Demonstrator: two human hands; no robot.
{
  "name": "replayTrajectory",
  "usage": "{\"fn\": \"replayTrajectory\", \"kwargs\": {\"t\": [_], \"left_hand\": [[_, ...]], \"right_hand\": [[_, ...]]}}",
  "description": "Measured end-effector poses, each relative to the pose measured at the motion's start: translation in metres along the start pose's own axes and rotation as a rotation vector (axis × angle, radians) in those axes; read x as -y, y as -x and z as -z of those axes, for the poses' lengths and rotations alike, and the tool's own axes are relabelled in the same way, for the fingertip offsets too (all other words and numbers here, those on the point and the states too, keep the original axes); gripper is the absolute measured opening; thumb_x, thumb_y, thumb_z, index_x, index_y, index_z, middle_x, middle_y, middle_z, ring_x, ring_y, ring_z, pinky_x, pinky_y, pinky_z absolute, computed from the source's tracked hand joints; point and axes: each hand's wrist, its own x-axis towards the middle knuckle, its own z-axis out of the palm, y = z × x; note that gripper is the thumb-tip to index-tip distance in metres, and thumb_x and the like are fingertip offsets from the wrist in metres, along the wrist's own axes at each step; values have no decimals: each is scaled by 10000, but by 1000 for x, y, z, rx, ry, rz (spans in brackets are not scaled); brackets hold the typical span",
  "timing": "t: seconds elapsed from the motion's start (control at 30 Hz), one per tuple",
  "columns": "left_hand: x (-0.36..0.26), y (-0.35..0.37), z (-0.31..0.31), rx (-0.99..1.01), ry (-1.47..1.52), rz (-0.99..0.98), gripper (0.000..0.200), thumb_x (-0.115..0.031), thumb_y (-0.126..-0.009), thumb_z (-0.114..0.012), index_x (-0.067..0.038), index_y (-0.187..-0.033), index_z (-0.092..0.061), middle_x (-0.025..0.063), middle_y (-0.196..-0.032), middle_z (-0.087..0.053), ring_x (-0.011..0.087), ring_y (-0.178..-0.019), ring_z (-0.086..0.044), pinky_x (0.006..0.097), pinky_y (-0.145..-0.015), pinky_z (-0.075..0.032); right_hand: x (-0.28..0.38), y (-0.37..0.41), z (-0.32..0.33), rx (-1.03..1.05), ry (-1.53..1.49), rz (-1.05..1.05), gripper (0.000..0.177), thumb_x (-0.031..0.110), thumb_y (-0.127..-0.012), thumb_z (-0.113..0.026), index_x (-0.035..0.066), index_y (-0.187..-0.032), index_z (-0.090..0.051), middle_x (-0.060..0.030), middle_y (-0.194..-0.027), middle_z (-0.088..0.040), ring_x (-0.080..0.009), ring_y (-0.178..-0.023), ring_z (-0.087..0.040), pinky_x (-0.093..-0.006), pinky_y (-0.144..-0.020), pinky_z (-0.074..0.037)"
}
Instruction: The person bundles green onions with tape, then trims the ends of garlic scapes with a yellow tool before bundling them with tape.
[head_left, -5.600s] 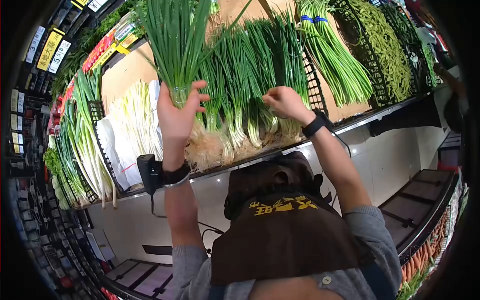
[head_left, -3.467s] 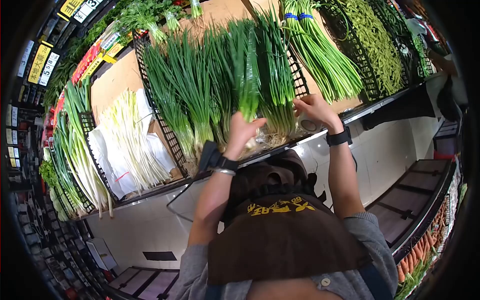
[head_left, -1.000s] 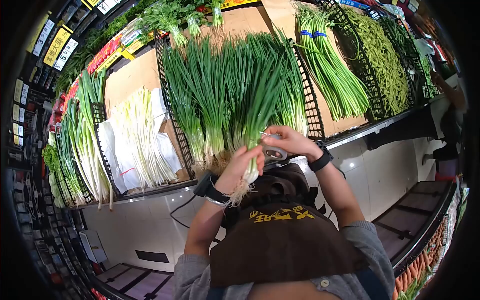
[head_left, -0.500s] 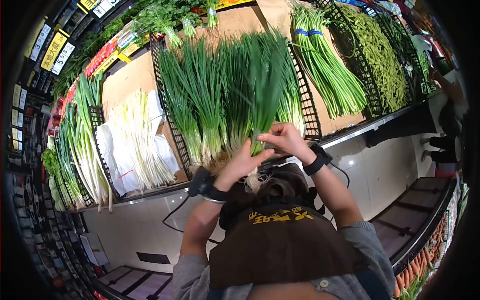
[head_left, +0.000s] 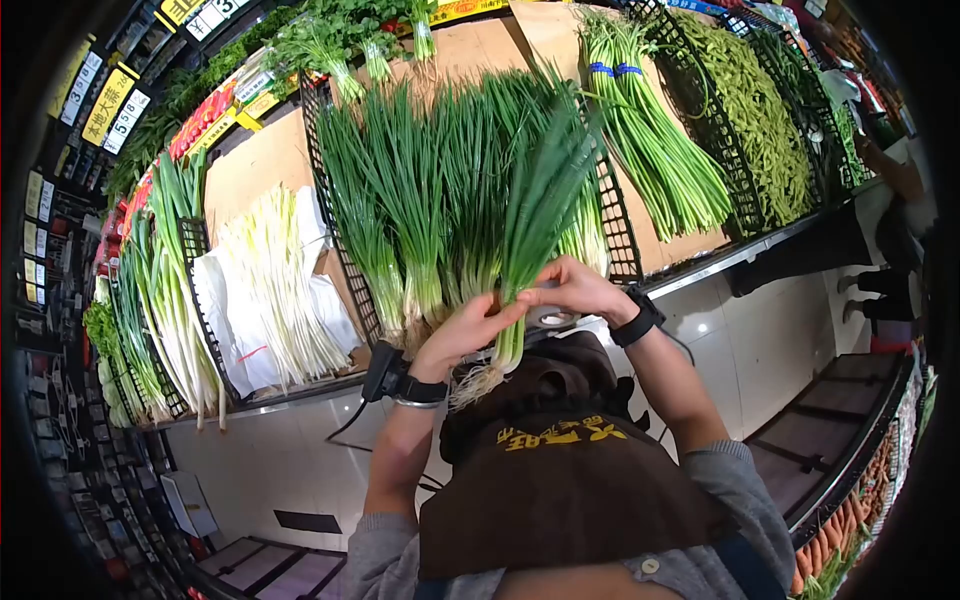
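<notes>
A bunch of scallions (head_left: 545, 205) leans up and to the right in front of me, its pale stalks and tangled roots hanging toward my apron. My left hand (head_left: 472, 326) is closed around the lower stalks. From the other side, my right hand (head_left: 578, 290) pinches the same bunch with thumb and fingers just above the left. Whether a tie lies under my fingertips is hidden. Behind the bunch, more scallions (head_left: 415, 185) stand in a black plastic crate (head_left: 619, 215), roots toward me.
White-stemmed greens (head_left: 275, 285) lie on white paper to the left, beside leeks (head_left: 175, 290). Right of the crate are long green stems with blue bands (head_left: 660, 150) and a crate of green pods (head_left: 755, 120). A metal shelf edge (head_left: 700, 262) runs along the front. Another person stands at far right.
The scallion bunch has tilted, its tops swinging right and its roots moving left and down. Both my hands have stayed on it, shifting slightly.
</notes>
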Motion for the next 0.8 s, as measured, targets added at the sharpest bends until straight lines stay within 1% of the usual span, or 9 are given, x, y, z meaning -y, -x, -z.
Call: {"fn": "replayTrajectory", "kwargs": {"t": [0.03,0.07,0.1,0.2,0.33,0.47,0.53,0.7,0.8], "left_hand": [[-3,-1,0,-144,-266,-28,294,-296,-909,-521,-6,-953,-539,52,-802,-585,109,-741,-567,258,-690,-465],[-5,-5,-10,-201,-337,-20,243,-234,-894,-560,-4,-967,-537,34,-813,-574,71,-740,-538,227,-683,-443],[2,-14,-14,-278,-403,-255,302,-253,-889,-567,-5,-1044,-493,31,-803,-569,73,-666,-531,226,-600,-459],[4,-14,-15,-423,-114,-134,337,-253,-891,-558,-21,-1095,-425,19,-722,-530,80,-529,-494,247,-457,-456],[-12,-13,-14,-493,14,-270,258,-219,-892,-544,-51,-1056,-439,12,-666,-496,85,-454,-459,238,-423,-451],[-54,12,-18,-665,-32,-480,330,-189,-877,-543,-62,-1159,-428,10,-707,-485,74,-457,-454,223,-407,-442],[-85,30,3,-831,-294,-663,360,-201,-889,-517,-72,-1209,-418,7,-726,-460,75,-466,-445,208,-389,-423],[-76,40,89,-1160,-799,-418,399,-303,-880,-553,-8,-1113,-419,105,-786,-563,182,-559,-533,310,-533,-460],[-23,33,106,-1399,-1816,-275,701,-437,-827,-581,98,-1230,-375,261,-958,-545,336,-890,-539,390,-785,-438]], "right_hand": [[11,2,-4,-49,172,-122,268,276,-802,-673,9,-776,-676,-35,-666,-587,-72,-647,-527,-230,-579,-413],[5,-5,-6,-161,457,219,277,266,-823,-628,-10,-801,-650,-109,-669,-539,-194,-629,-543,-310,-593,-432],[10,-5,-9,-158,454,215,277,266,-823,-628,-10,-801,-650,-109,-669,-539,-194,-629,-543,-310,-593,-432],[24,-11,-3,-126,597,541,260,240,-865,-535,-3,-863,-627,-170,-863,-558,-341,-706,-557,-392,-663,-448],[22,-15,-8,-236,553,419,217,214,-807,-570,7,-800,-637,-150,-775,-578,-325,-692,-576,-380,-645,-464],[-4,-34,9,-595,982,224,155,182,-770,-568,70,-790,-673,-117,-759,-634,-265,-672,-614,-368,-635,-490],[-18,-31,42,-625,863,153,167,204,-783,-568,83,-812,-680,-112,-778,-649,-256,-693,-622,-370,-650,-491],[-34,-15,62,-698,699,66,252,264,-826,-558,44,-882,-666,-137,-813,-659,-276,-740,-628,-357,-698,-496],[-24,-8,48,-598,650,-35,263,268,-832,-553,35,-881,-667,-145,-808,-659,-273,-732,-632,-355,-703,-497]]}}
